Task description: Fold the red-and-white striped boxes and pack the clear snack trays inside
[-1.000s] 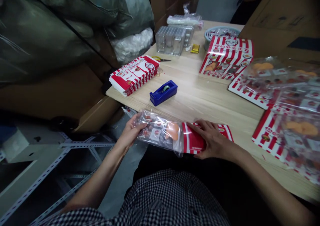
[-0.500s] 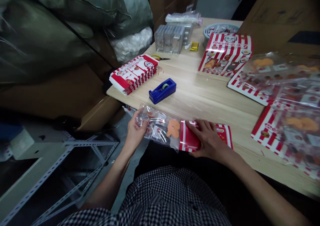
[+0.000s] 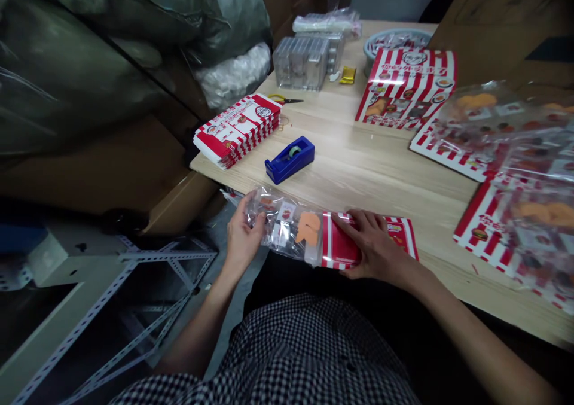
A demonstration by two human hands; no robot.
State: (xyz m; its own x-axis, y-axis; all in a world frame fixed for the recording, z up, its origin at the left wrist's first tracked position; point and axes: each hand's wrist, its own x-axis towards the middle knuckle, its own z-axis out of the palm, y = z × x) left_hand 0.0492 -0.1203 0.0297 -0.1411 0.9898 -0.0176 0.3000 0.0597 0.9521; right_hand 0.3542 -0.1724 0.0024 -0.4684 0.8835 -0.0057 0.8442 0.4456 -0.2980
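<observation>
My left hand (image 3: 246,231) pinches the left end of a clear plastic packet (image 3: 291,228), its fingers closed on the film. Inside the packet are orange pieces and small white printed cards. The packet's right end meets a red-and-white printed card (image 3: 337,243) at the table's near edge; whether it lies on or under the card's edge I cannot tell. My right hand (image 3: 372,243) grips this card from above, thumb at the near edge and fingers across its top. Beyond them stands a blue tape dispenser (image 3: 290,161) with a roll in it.
A stack of folded striped cards (image 3: 240,127) lies at the table's left edge, by scissors (image 3: 287,100). Further back are clear plastic boxes (image 3: 300,64), a yellow sachet (image 3: 348,75) and a basin (image 3: 372,49). Striped cards with filled packets (image 3: 533,213) cover the right side.
My left hand has shifted its hold at the packet's end, and the film now lies flatter. My right hand stays on the card. The view has tilted slightly.
</observation>
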